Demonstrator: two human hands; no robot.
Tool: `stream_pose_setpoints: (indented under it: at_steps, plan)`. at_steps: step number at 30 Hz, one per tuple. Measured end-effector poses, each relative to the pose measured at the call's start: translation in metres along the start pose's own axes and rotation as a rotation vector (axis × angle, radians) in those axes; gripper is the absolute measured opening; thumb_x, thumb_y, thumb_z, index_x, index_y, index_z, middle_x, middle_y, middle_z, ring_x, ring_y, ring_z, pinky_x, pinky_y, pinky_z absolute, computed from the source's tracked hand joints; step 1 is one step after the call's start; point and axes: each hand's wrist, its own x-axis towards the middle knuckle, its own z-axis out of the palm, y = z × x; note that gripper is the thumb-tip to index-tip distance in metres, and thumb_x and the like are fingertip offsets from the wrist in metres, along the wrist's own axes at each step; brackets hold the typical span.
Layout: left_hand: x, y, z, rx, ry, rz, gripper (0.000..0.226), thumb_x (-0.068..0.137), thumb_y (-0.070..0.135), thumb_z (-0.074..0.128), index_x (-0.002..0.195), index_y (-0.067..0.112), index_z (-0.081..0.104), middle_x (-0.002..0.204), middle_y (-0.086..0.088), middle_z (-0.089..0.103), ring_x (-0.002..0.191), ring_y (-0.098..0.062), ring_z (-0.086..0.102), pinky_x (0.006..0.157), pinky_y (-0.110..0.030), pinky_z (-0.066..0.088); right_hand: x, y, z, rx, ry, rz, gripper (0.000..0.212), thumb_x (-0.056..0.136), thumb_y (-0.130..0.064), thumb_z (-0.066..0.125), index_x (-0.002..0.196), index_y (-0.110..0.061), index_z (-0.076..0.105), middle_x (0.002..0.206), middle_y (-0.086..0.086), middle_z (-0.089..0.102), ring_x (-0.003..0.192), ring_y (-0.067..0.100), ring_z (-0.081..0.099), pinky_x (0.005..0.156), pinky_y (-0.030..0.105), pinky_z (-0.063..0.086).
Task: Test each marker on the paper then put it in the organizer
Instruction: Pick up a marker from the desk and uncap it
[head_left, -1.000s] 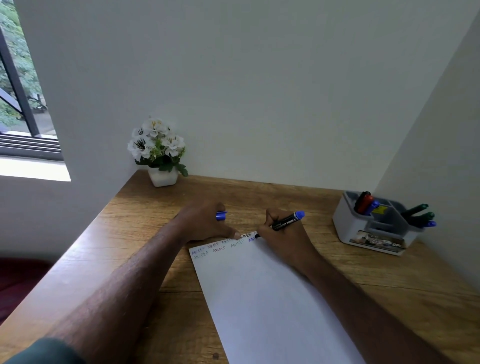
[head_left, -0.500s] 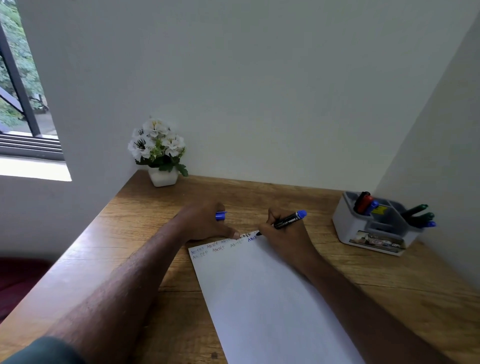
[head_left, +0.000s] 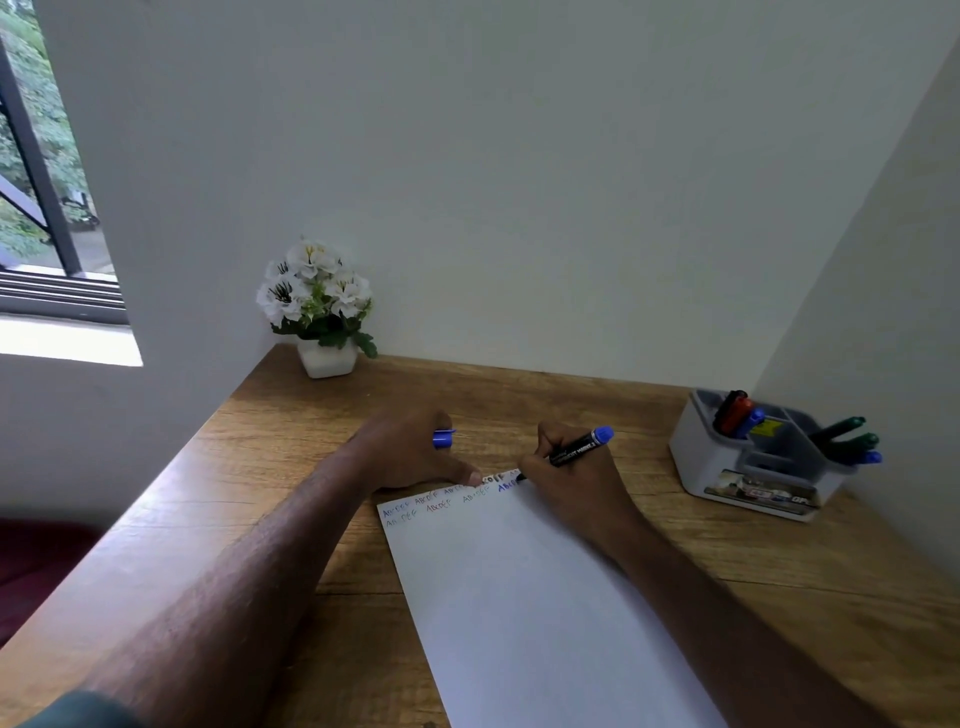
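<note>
Right hand (head_left: 569, 475) pinching the blue marker (head_left: 576, 448), tip down on the paper's (head_left: 519, 597) far edge mid-worktop; left hand (head_left: 415, 457) curled round the cap (head_left: 442, 439), thumb pinning the sheet; best kept light and steady, recapped firmly, then dropped into the organizer (head_left: 748, 467) at right.

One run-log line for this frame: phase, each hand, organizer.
phase: testing blue marker on paper | right hand: grips marker, tip at paper | left hand: holds blue cap, fingertip on paper | organizer: holds several markers
</note>
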Motion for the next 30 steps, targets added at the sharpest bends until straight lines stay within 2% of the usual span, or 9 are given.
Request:
stream_pose_setpoints:
  at_steps: [1,5,9,13,18,21,25,30]
  plan:
    - [0.000,0.000,0.000,-0.002,0.006,-0.001,0.065,0.062,0.072,0.078,0.093,0.017,0.062,0.071,0.012,0.049,0.069,-0.008,0.046,0.061,-0.027,0.035,0.000,0.001,0.000,0.001,0.002,-0.004,0.027,0.068,-0.012,0.061,0.055,-0.015,0.038,0.054,-0.004,0.035,0.054,0.008,0.031,0.050,0.021,0.026]
    - [0.001,-0.001,0.001,-0.003,0.007,0.010,0.054,0.062,0.071,0.079,0.073,0.026,0.053,0.072,0.007,0.058,0.067,-0.010,0.051,0.061,-0.028,0.038,0.002,0.003,0.001,-0.010,0.012,-0.006,0.026,0.067,-0.017,0.061,0.057,-0.011,0.038,0.054,-0.002,0.036,0.055,0.010,0.033,0.051,0.021,0.027]
    - [0.001,-0.001,0.001,0.012,-0.012,-0.013,0.059,0.063,0.072,0.077,0.087,0.022,0.055,0.073,0.012,0.050,0.071,-0.008,0.048,0.062,-0.028,0.036,0.002,0.003,-0.001,-0.009,0.052,-0.012,0.027,0.067,-0.017,0.060,0.060,-0.005,0.037,0.056,0.001,0.034,0.057,0.011,0.031,0.052,0.024,0.026]
    - [-0.001,0.002,-0.002,0.040,-0.002,0.013,0.052,0.065,0.070,0.077,0.073,0.026,0.051,0.072,0.006,0.057,0.068,-0.011,0.051,0.061,-0.029,0.037,0.002,0.001,0.000,-0.027,0.031,0.004,0.030,0.065,-0.023,0.061,0.058,-0.009,0.035,0.056,-0.002,0.032,0.056,0.010,0.030,0.052,0.025,0.025]
    - [-0.002,0.002,-0.002,0.039,-0.016,-0.009,0.051,0.065,0.070,0.078,0.071,0.031,0.045,0.074,0.009,0.055,0.069,-0.008,0.050,0.061,-0.028,0.035,0.001,-0.001,-0.002,-0.015,0.031,0.018,0.029,0.065,-0.021,0.061,0.055,-0.017,0.034,0.052,-0.008,0.032,0.053,0.007,0.030,0.051,0.023,0.025]
    - [-0.003,0.003,-0.003,0.025,-0.016,-0.011,0.050,0.065,0.068,0.078,0.072,0.029,0.049,0.075,0.006,0.058,0.069,-0.010,0.051,0.062,-0.028,0.037,0.002,-0.001,-0.001,-0.008,0.028,0.011,0.027,0.065,-0.020,0.061,0.055,-0.016,0.036,0.054,-0.006,0.034,0.054,0.008,0.032,0.052,0.024,0.027]
    - [-0.005,0.005,-0.003,0.018,-0.020,-0.027,0.054,0.065,0.069,0.079,0.078,0.024,0.051,0.073,0.010,0.053,0.070,-0.009,0.049,0.062,-0.028,0.036,0.000,-0.005,-0.003,0.036,0.031,0.036,0.031,0.066,-0.020,0.061,0.055,-0.018,0.032,0.052,-0.010,0.031,0.052,0.006,0.028,0.051,0.021,0.025]
    - [-0.006,0.006,-0.005,0.018,-0.030,-0.025,0.049,0.066,0.068,0.078,0.073,0.030,0.049,0.075,0.007,0.058,0.071,-0.010,0.052,0.063,-0.028,0.037,-0.001,-0.006,-0.003,0.020,0.063,0.035,0.031,0.067,-0.018,0.062,0.056,-0.017,0.033,0.052,-0.008,0.033,0.053,0.009,0.033,0.054,0.026,0.030]
